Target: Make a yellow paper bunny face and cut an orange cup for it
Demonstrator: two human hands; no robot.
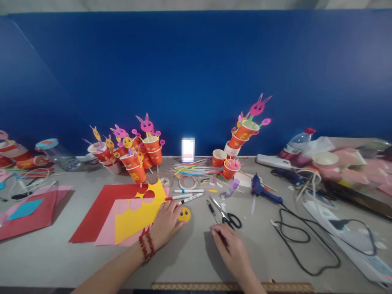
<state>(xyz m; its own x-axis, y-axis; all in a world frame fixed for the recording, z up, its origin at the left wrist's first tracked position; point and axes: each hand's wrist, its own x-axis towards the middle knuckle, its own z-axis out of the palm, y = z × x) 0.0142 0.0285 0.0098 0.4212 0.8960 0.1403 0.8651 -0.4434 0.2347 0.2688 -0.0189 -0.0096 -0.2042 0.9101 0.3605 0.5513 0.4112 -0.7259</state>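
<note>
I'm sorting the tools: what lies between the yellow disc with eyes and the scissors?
In the head view, a slim black pen lies between the yellow disc and the scissors, nearer the scissors; grey tabletop shows between disc and pen.

A blue panel point(196, 73) spans the far side, a lit, blurred screen point(188, 150) before its middle. On the left, a clear jar point(59, 157) is far; nearer, a blue sheet point(26, 209) lies over a red one point(45, 220). Far right is a red-capped bottle point(295, 145); near right, a white power strip point(359, 257).
</note>
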